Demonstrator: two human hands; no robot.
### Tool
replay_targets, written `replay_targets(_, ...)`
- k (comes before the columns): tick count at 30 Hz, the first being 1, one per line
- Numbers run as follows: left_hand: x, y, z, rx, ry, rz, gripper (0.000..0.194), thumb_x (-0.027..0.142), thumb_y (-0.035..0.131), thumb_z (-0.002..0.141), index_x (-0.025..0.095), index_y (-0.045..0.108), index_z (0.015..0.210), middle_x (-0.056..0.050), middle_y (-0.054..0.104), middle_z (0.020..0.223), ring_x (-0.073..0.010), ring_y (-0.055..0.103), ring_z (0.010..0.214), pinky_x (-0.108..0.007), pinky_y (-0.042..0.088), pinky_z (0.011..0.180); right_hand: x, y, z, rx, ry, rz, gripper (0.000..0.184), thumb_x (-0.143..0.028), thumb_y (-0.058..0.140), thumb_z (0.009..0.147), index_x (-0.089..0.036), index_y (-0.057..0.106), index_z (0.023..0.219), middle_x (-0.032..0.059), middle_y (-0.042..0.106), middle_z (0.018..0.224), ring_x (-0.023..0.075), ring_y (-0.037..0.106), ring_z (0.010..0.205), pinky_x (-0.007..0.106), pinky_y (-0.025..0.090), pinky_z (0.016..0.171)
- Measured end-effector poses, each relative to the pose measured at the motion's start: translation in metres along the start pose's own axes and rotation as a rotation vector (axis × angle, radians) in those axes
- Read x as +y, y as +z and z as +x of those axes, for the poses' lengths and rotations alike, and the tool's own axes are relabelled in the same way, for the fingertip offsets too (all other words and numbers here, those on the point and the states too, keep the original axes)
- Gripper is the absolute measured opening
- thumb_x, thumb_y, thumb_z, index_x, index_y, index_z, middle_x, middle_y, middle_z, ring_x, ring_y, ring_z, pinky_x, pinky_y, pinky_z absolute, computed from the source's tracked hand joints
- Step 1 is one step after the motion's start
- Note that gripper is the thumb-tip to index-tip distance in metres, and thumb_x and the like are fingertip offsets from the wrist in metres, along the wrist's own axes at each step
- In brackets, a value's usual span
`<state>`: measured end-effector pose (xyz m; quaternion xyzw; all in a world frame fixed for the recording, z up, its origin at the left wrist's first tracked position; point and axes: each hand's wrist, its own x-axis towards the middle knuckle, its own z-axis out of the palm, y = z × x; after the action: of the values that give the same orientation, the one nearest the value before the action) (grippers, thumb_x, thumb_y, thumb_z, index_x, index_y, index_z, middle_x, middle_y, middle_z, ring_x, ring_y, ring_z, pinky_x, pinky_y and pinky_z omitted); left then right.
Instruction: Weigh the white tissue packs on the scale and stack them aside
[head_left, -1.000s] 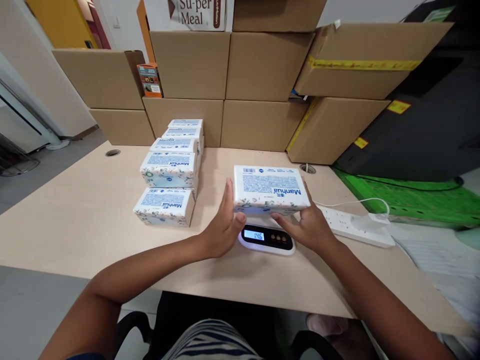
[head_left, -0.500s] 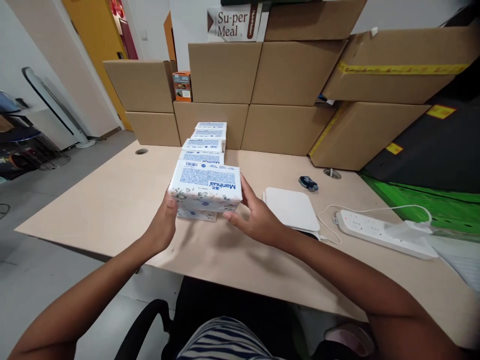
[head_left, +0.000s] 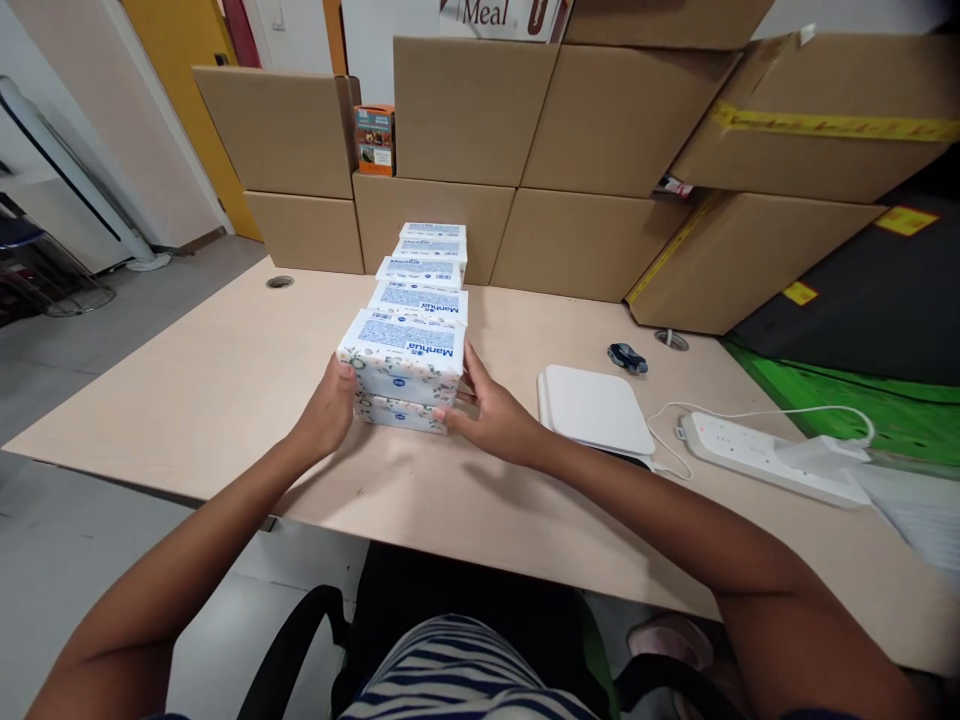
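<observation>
A white and blue tissue pack (head_left: 405,355) with a flowered edge and "Manhua" lettering sits between my two hands. My left hand (head_left: 326,405) presses its left end, thumb toward the near corner. At the right end, my right hand (head_left: 499,410) grips it with fingers along the side and thumb low at the front. Directly beneath lies another tissue pack (head_left: 401,413), its front edge showing. Behind them a row of similar packs (head_left: 421,272) runs back to the cardboard boxes. Whether the held pack rests fully on the lower one, I cannot tell.
Stacked cardboard boxes (head_left: 435,215) wall off the back of the table (head_left: 225,370). A small orange box (head_left: 374,140) stands among them. To the right are a white flat device (head_left: 596,408), a dark blue object (head_left: 627,358) and a power strip (head_left: 772,460) with a cable.
Both hands have lowered the held tissue pack and brought it slightly left, closer over the pack beneath it. The camera view has tilted down a little.
</observation>
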<state>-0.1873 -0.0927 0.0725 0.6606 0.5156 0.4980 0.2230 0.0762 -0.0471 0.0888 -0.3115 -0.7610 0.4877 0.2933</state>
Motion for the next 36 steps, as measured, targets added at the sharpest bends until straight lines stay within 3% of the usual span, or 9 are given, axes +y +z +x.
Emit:
replay_targets(6, -0.013, 0.006, 0.000, 0.014, -0.002, -0.109, 0.095, 0.089, 0.038, 0.097, 0.023, 0.037, 0.165, -0.022, 0.043, 0.173, -0.0410, 0.040, 0.163, -0.063, 0.030, 0.137, 0.002, -0.004, 0.006, -0.102, -0.030, 0.002, 0.146, -0.062, 0.084, 0.086, -0.040, -0.034, 0.170, 0.0018, 0.009, 0.189, 0.0334, 0.026, 0.173, 0.064, 0.022, 0.141)
replay_targets(9, -0.020, 0.007, 0.000, 0.052, -0.039, -0.206, 0.095, 0.092, 0.039, 0.095, 0.028, 0.037, 0.166, -0.019, 0.041, 0.176, -0.0396, 0.037, 0.166, -0.061, 0.029, 0.139, 0.005, -0.007, 0.004, -0.093, -0.006, -0.007, 0.144, -0.065, 0.084, 0.086, -0.042, -0.030, 0.171, -0.0011, -0.001, 0.190, 0.0325, 0.013, 0.176, 0.064, 0.020, 0.141)
replay_targets(13, -0.030, -0.002, 0.004, 0.179, -0.192, -0.313, 0.101, 0.099, 0.029, 0.091, 0.033, 0.039, 0.167, -0.016, 0.033, 0.182, -0.0411, 0.029, 0.171, -0.067, 0.023, 0.139, 0.008, -0.013, -0.005, -0.052, 0.084, 0.015, 0.142, -0.067, 0.084, 0.084, -0.042, -0.024, 0.174, 0.0011, -0.005, 0.189, 0.0336, 0.002, 0.176, 0.066, 0.022, 0.140)
replay_targets(18, -0.028, -0.024, 0.014, 0.365, -0.236, -0.340, 0.102, 0.106, 0.030, 0.083, 0.035, 0.056, 0.151, -0.014, 0.047, 0.175, -0.0418, 0.039, 0.165, -0.070, 0.034, 0.132, 0.009, -0.021, -0.013, 0.071, 0.113, 0.082, 0.137, -0.073, 0.080, 0.085, -0.042, -0.017, 0.176, 0.0072, -0.003, 0.190, 0.0357, 0.005, 0.176, 0.068, 0.025, 0.138)
replay_targets(22, -0.018, -0.034, 0.015, 0.405, -0.190, -0.341, 0.089, 0.102, 0.035, 0.087, 0.036, 0.063, 0.138, -0.010, 0.056, 0.167, -0.0396, 0.047, 0.160, -0.068, 0.039, 0.131, 0.011, -0.021, -0.011, 0.120, 0.076, 0.094, 0.133, -0.077, 0.078, 0.084, -0.044, -0.014, 0.176, 0.0089, -0.003, 0.190, 0.0366, 0.011, 0.176, 0.069, 0.027, 0.137)
replay_targets(28, -0.013, -0.039, 0.013, 0.336, -0.152, -0.362, 0.089, 0.100, 0.033, 0.090, 0.032, 0.065, 0.137, -0.013, 0.062, 0.162, -0.0394, 0.055, 0.154, -0.068, 0.043, 0.128, 0.018, -0.018, -0.006, 0.160, 0.024, 0.096, 0.136, -0.079, 0.081, 0.080, -0.045, -0.008, 0.176, 0.0105, 0.002, 0.190, 0.0386, 0.015, 0.175, 0.068, 0.030, 0.136)
replay_targets(31, -0.023, -0.037, 0.016, 0.258, -0.134, -0.367, 0.091, 0.100, 0.035, 0.089, 0.033, 0.062, 0.143, -0.013, 0.058, 0.166, -0.0405, 0.048, 0.160, -0.069, 0.041, 0.129, 0.018, -0.018, -0.002, 0.172, 0.001, 0.067, 0.139, -0.078, 0.084, 0.078, -0.045, -0.008, 0.176, 0.0089, 0.002, 0.190, 0.0408, 0.015, 0.174, 0.069, 0.031, 0.135)
replay_targets(36, -0.029, -0.016, 0.016, 0.076, -0.054, -0.305, 0.091, 0.087, 0.056, 0.093, 0.035, 0.041, 0.166, -0.012, 0.044, 0.177, -0.0429, 0.037, 0.167, -0.066, 0.034, 0.135, 0.012, -0.004, 0.010, 0.031, -0.034, -0.134, 0.135, -0.066, 0.087, 0.080, -0.039, 0.000, 0.180, 0.0068, 0.007, 0.190, 0.0440, 0.017, 0.173, 0.068, 0.026, 0.138)
